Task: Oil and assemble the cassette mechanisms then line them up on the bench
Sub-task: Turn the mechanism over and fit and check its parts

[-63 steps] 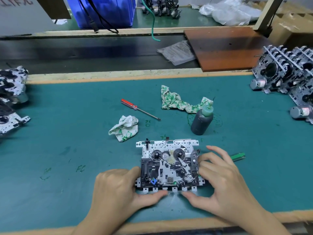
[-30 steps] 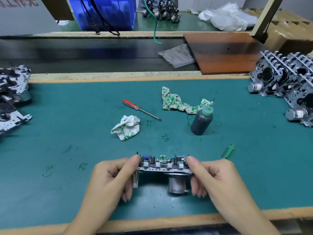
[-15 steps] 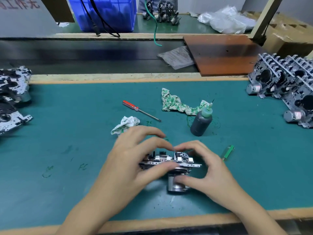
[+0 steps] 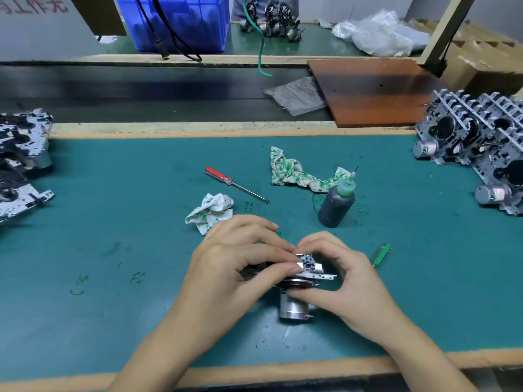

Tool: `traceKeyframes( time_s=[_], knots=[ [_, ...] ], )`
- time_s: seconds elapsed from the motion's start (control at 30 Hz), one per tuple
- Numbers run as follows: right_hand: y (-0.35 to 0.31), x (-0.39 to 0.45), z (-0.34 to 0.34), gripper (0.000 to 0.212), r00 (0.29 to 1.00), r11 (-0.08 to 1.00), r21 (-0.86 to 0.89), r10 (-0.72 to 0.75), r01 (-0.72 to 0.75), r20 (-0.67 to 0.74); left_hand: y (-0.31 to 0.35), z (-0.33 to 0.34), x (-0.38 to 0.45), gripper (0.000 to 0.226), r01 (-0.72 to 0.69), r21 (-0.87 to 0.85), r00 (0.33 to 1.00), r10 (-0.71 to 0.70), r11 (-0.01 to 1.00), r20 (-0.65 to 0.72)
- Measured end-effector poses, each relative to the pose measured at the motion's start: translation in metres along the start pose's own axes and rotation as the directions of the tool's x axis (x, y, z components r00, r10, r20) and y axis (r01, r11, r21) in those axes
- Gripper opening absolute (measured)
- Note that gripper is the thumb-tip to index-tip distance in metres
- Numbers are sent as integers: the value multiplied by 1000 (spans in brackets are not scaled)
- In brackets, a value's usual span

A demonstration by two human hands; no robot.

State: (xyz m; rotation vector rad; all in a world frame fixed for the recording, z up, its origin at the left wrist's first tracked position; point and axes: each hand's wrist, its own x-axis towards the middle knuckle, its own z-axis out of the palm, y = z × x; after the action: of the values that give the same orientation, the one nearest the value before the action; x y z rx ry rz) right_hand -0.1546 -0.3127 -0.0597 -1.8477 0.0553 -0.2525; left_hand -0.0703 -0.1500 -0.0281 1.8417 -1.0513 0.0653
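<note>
Both forearms enter from the near edge and converge toward the middle. Left hand (image 4: pixel 235 267): back facing up, fingers curled forward and to the right, thumb extended rightward along the near side, tip meeting the fingertips in a pinch. Right hand (image 4: pixel 348 281): arched, fingers (image 4: pixel 317 241) bent over from the far side, thumb reaching leftward underneath. Fingertips of the two hands nearly touch. Wrists bare, raised off the surface.

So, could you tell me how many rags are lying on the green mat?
2: one crumpled rag just beyond the left hand, and one long rag behind the oil bottle. None seems hidden.
</note>
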Motion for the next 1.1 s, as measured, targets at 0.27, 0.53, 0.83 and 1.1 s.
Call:
traceKeyframes(
  time_s=[0.27, 0.53, 0.83, 1.1],
  knots=[
    [0, -3, 2, 32, 999, 998, 52, 35, -36, 24, -2, 0, 0, 18, 25, 12, 1000, -25, 1000, 9],
    [-3, -22, -8, 34, 811, 708, -598, -563, 375, -159, -1, 2, -3, 19, 39, 12, 999, -38, 999, -31],
    [-6, -25, -9, 13, 765, 591, -716, -631, 372, -124, -2, 3, -4, 18, 36, 6, 999, -36, 999, -34],
    [-1, -24, -7, 58, 921, 810, -542, -357, 224, -154, -1, 2, -4, 17, 31, -9, 999, -32, 999, -32]
  ],
)
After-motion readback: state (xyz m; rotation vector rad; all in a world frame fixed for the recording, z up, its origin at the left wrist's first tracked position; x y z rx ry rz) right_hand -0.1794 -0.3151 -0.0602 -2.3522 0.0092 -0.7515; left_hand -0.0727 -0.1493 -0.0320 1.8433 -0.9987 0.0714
